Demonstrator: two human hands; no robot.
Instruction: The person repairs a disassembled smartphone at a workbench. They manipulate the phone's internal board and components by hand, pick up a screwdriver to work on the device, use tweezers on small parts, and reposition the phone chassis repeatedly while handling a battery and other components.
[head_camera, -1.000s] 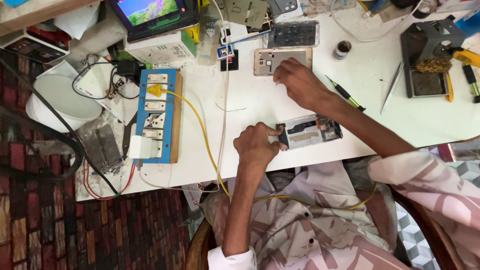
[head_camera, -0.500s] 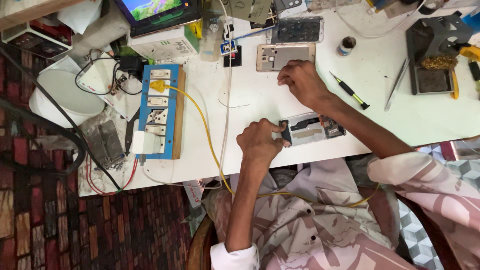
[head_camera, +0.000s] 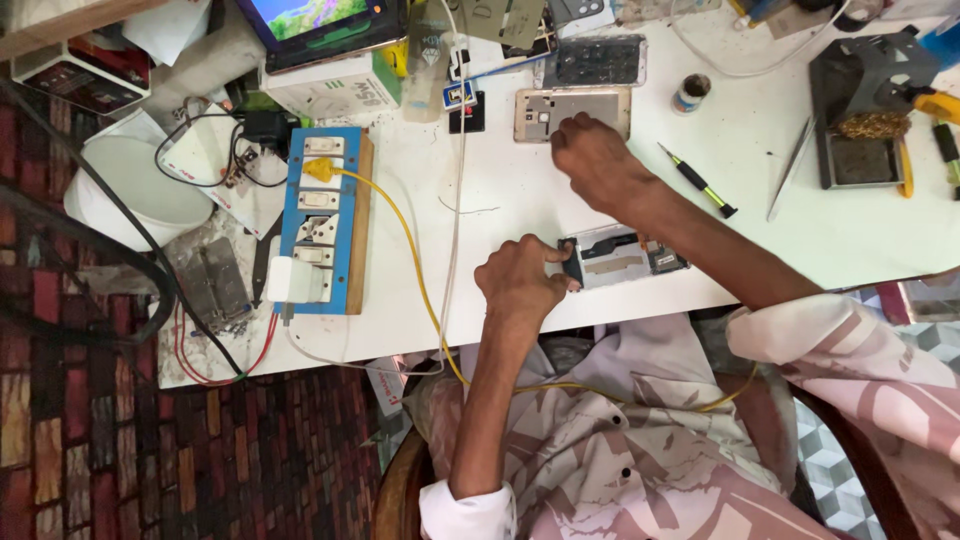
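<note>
- Sitting at the far edge of the white surface (head_camera: 520, 200), a white carton (head_camera: 325, 85) with green print lies under a lit tablet (head_camera: 320, 25); a blue label (head_camera: 460, 95) sits just right of it.
- The left hand (head_camera: 522, 280) is curled, thumb and fingers pinching the left end of the opened phone (head_camera: 625, 257) near the front edge.
- The right hand (head_camera: 595, 165) reaches forward, knuckles bent, over the gold back cover (head_camera: 545, 110); it probably touches it, though its grip is hidden.
- A green screwdriver (head_camera: 698, 180) lies just right of that wrist.

Opened phone (head_camera: 625, 257) at table (head_camera: 520, 200) front edge, back cover (head_camera: 560, 110) behind, socket board (head_camera: 322, 222) left.
</note>
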